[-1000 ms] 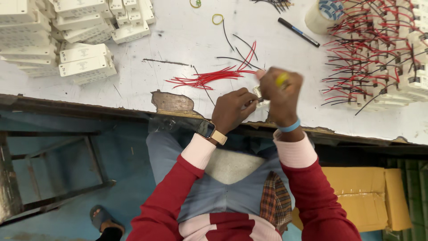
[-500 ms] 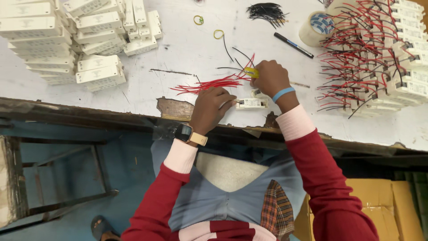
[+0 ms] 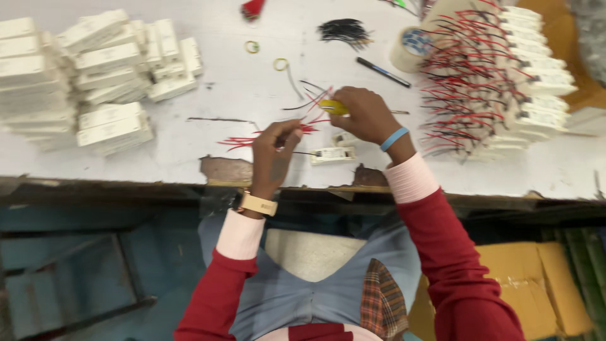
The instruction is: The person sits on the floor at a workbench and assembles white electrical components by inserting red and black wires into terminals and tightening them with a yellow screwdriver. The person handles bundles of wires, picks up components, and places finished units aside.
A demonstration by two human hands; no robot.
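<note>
White module flat, long axis left-right.

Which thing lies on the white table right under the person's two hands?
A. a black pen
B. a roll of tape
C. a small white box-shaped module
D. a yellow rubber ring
C: a small white module lies flat on the table between the left hand and the right hand; the tape roll, black pen and yellow ring lie farther up the table.
</note>
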